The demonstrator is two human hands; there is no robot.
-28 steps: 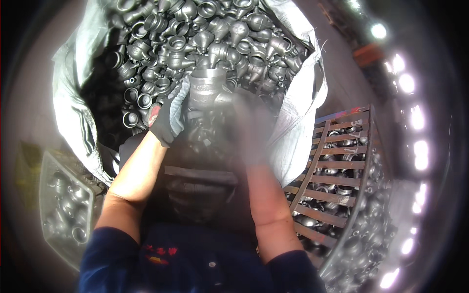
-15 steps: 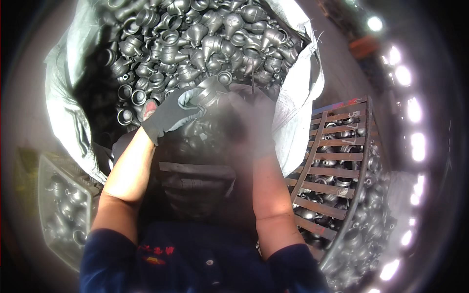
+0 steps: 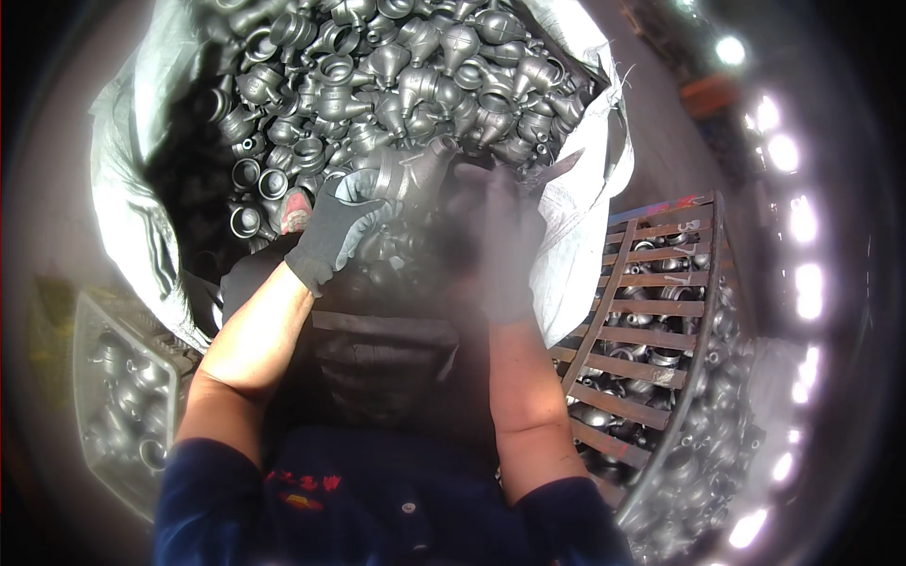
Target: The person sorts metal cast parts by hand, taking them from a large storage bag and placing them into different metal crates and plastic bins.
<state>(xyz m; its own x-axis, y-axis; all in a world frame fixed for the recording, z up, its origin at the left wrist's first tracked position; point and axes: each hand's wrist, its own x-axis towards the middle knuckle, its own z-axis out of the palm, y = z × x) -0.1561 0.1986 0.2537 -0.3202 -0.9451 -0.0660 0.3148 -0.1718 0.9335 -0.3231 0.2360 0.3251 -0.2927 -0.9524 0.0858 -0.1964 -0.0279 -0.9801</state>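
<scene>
My left hand (image 3: pixel 342 231), in a grey glove, is closed round the wide end of a grey metal casting (image 3: pixel 413 174). The casting's narrower neck points up and to the right. My right hand (image 3: pixel 510 236), gloved and blurred, is closed on a dark flat blade-like tool (image 3: pixel 559 170) that sticks out to the upper right. A gap lies between the tool and the casting. Haze and blur hide part of the right hand's fingers. Behind both hands, many similar castings (image 3: pixel 387 66) fill a large white woven sack (image 3: pixel 127 208).
At lower left stands a pale plastic crate (image 3: pixel 83 396) with more castings. To the right, a rusty slatted metal rack (image 3: pixel 651 335) lies over further castings (image 3: pixel 689 472). A red-and-grey shoe tip (image 3: pixel 295 209) shows beside my left wrist.
The tool has swung from nearly upright to slanting out right, away from the casting. My right hand has shifted slightly right and down; the casting's neck has tilted upward in my left hand.
</scene>
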